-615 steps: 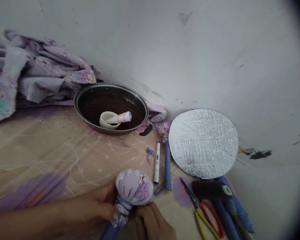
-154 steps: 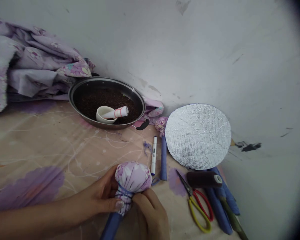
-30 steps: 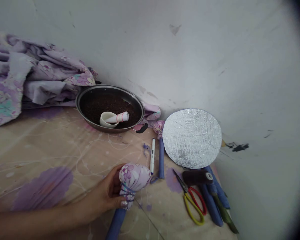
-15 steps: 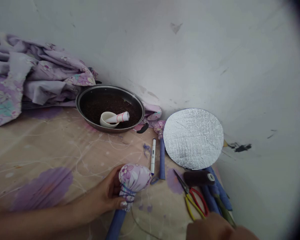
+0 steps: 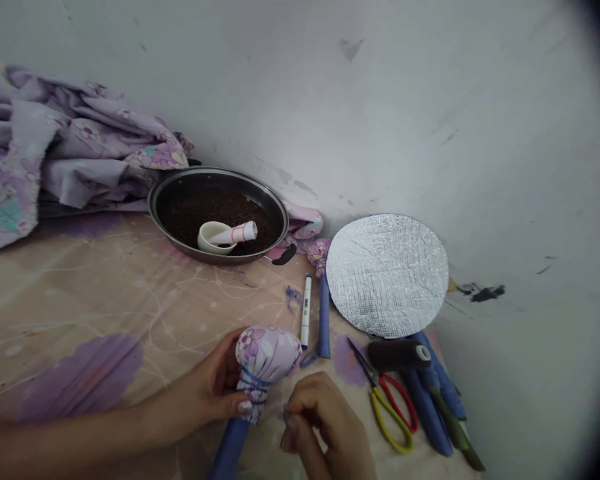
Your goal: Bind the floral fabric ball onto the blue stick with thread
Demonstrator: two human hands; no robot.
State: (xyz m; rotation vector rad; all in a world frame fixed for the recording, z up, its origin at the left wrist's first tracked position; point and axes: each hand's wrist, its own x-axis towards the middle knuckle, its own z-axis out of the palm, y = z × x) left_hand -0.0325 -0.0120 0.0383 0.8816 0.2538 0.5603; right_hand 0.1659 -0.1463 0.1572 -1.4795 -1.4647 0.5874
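Note:
My left hand [image 5: 225, 383] is wrapped round a mallet with a rounded head [image 5: 269, 352] covered in floral cloth. Dark thread [image 5: 254, 380] binds the cloth at the neck, above a blue handle [image 5: 229, 448] that runs down past the lower edge. Just right of the neck, my right hand [image 5: 327, 427] is closed in a pinch. The thread's loose length at those fingertips is too fine to make out clearly. A similar blue-handled mallet [image 5: 324, 317] lies beyond, partly under a silver foil disc [image 5: 387, 275].
Red-and-yellow-handled scissors [image 5: 391, 413], a dark thread spool [image 5: 397, 355] and several blue rods [image 5: 433, 417] lie at right. A white marker [image 5: 306, 312] is beside blue scraps [image 5: 293, 297]. Behind stand a pan [image 5: 210, 259] of dark grains holding a cup [image 5: 207, 239], and bunched floral fabric [image 5: 95, 147].
My right hand has come from the lower right edge, over by the scissors, leftward to beside the mallet's neck. The left hand keeps its hold almost unmoved.

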